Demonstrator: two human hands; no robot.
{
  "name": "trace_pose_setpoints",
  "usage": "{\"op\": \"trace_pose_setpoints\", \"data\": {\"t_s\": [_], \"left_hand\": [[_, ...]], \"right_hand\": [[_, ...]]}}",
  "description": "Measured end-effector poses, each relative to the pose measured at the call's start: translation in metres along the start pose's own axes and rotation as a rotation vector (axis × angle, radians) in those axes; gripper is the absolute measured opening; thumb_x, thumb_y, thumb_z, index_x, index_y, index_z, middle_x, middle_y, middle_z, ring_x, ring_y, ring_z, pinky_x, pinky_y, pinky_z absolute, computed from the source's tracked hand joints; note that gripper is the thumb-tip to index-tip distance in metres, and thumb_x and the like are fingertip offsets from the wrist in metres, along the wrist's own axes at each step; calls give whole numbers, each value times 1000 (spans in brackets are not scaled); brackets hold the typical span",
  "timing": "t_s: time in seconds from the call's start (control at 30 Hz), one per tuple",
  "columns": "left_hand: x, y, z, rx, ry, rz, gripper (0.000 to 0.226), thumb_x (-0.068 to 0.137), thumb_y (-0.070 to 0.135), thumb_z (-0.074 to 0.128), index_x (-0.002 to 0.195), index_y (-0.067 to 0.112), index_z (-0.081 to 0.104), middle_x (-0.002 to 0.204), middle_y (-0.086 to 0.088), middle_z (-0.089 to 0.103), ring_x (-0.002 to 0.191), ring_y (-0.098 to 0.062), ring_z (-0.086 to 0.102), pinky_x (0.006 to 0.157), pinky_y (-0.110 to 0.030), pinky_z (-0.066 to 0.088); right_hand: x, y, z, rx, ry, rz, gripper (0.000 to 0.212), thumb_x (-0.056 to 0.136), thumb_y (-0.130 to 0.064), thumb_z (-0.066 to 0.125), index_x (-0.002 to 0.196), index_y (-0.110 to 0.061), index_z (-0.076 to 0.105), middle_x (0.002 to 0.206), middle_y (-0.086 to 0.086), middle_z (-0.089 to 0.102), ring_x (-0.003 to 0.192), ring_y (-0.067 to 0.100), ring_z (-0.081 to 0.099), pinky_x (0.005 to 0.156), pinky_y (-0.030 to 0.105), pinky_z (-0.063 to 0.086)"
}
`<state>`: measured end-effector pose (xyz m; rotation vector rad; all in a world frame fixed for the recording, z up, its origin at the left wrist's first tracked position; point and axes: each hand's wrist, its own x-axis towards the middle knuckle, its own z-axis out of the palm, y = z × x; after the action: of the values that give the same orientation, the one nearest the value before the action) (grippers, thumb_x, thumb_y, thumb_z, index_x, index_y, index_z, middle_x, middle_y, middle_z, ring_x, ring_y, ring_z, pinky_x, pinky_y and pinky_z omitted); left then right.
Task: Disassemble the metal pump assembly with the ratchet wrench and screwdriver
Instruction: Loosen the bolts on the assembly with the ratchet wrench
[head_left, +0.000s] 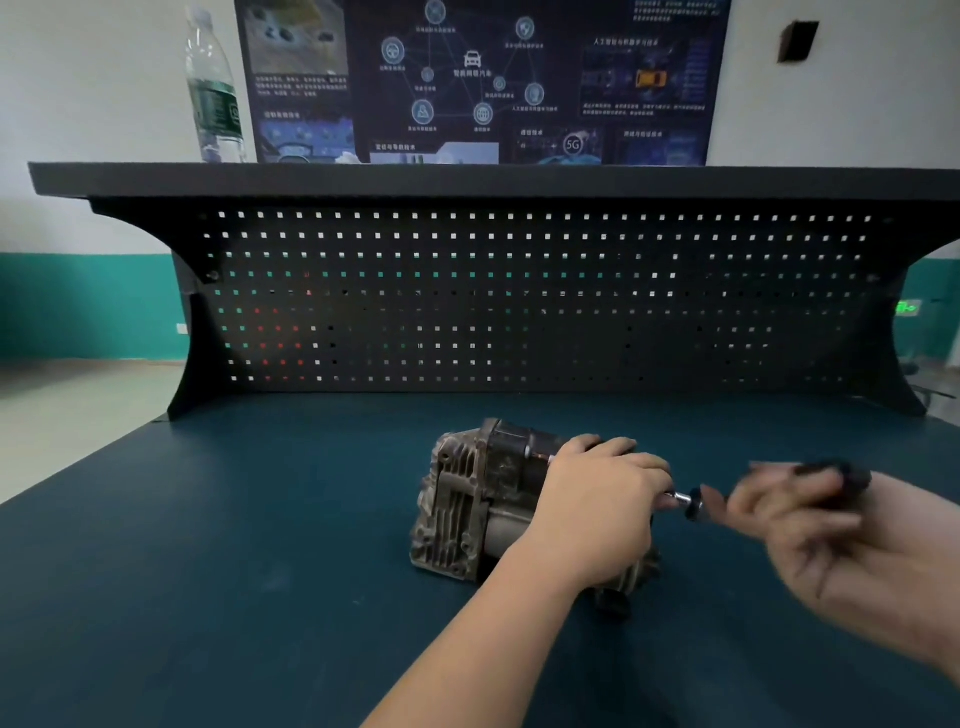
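Motion blur smeared the right hand (810, 514) and its dark-handled tool (831, 475), so its grip could not be told. The left hand (597, 499) lay curled over the pump assembly (467, 499), hiding its right half and the tool's tip.

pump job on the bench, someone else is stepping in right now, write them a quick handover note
Left hand: draped over the pump assembly, steadying it; whether its fingers curl round anything is hidden.
Right hand: motion-blurred, gripping the dark handle of the ratchet wrench, whose metal end reaches under the left hand to the pump's right side.
Pump lies on the blue-green bench top, in front of the pegboard.
Done: no removed parts or loose bolts visible.
Left: loosening fasteners, then separating the housing. No screwdriver in view.
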<state>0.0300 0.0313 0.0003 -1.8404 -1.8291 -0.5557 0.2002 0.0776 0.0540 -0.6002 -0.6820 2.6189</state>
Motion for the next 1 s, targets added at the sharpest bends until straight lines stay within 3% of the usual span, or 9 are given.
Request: {"op": "trace_pose_setpoints", "data": {"t_s": [0.1, 0.27, 0.4, 0.5, 0.6, 0.67, 0.77, 0.87, 1.0], "left_hand": [[0, 0, -2, 28, -18, 11, 25, 96, 35, 46, 101, 23, 67, 116, 12, 63, 119, -16, 50, 100, -35, 30], [-1, -2, -5, 90, -26, 62, 32, 95, 42, 41, 104, 26, 67, 115, 12, 62, 114, -18, 48, 93, -40, 35], [1, -1, -1, 74, -45, 24, 30, 96, 42, 41, 103, 28, 67, 116, 16, 60, 116, -17, 43, 93, -38, 30], [1, -1, 1, 23, -32, -9, 27, 94, 40, 46, 97, 27, 69, 113, 18, 62, 116, -17, 45, 96, -36, 28], [1, -1, 1, 37, -10, -8, 26, 94, 39, 47, 94, 27, 70, 110, 18, 64, 114, -16, 48, 95, -35, 32], [1, 0, 1, 66, -34, -10, 25, 95, 37, 45, 99, 27, 68, 114, 17, 62, 116, -16, 46, 96, -35, 30], [1, -2, -1, 100, -48, 4, 24, 94, 31, 42, 107, 24, 61, 118, 12, 59, 117, -17, 47, 96, -38, 32], [1, -7, -1, 114, -71, 3, 25, 96, 30, 39, 114, 25, 56, 125, 11, 56, 125, -15, 43, 97, -38, 29], [1, -8, 1, 115, -101, 6, 26, 100, 32, 33, 117, 28, 53, 129, 13, 53, 135, -12, 34, 102, -39, 24]], "right_hand": [[-8, 19, -11, -283, -102, -80, 33, 68, 9, 69, 95, -4, 54, 50, 2, 44, 22, 8, 33, 20, 20, 22], [16, 52, -52, -1086, 217, -403, 21, 100, -19, 43, 106, -13, 62, 52, 14, 58, 39, 23, 47, 42, 24, 37], [16, 54, -51, -1164, 228, -431, 19, 100, -18, 43, 105, -14, 61, 52, 11, 60, 44, 19, 51, 50, 25, 38], [10, 47, -30, -811, 161, -277, 21, 99, -10, 41, 94, 2, 58, 43, 10, 47, 24, 16, 31, 31, 16, 23], [-2, 8, 3, -7, 47, -45, 23, 82, -5, 41, 101, -13, 49, 48, 1, 41, 21, 8, 24, 25, 18, 16], [-9, -4, 14, 194, -3, 8, 23, 81, -3, 37, 97, -14, 48, 52, -2, 40, 22, 6, 26, 29, 14, 14], [-3, 30, -6, -357, 25, -131, 17, 90, -7, 43, 77, 0, 51, 47, 4, 42, 23, 9, 24, 28, 17, 17], [18, 67, -42, -1061, 291, -589, 15, 100, -10, 42, 100, -15, 55, 44, 2, 53, 36, 10, 44, 44, 22, 38], [21, 68, -45, -1177, 292, -570, 18, 100, -13, 42, 104, -24, 55, 45, 0, 54, 40, 9, 45, 49, 23, 38]]}}
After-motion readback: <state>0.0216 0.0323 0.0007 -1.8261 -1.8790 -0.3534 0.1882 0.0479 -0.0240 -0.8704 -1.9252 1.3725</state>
